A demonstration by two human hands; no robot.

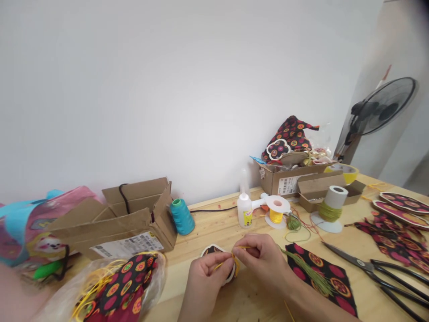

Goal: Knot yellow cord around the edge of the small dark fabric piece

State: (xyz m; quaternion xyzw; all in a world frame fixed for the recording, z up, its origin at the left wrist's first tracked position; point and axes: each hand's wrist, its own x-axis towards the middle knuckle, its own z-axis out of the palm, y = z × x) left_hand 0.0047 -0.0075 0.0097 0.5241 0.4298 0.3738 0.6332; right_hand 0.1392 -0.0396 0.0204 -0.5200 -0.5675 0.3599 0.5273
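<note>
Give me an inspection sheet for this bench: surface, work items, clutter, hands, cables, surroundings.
Surface: wooden table, crowded at both sides.
Work items: yellow cord pinched between both hands over a small patterned fabric piece.
Clutter: cardboard box, teal thread cone, glue bottle, yellow cord spool, green thread spool, scissors, green tassel on a fabric swatch, bag of fabric scraps.
Hands: left hand and right hand, both pinching the cord.
Cables: black cable along the wall.
Surroundings: white wall, standing fan.
</note>
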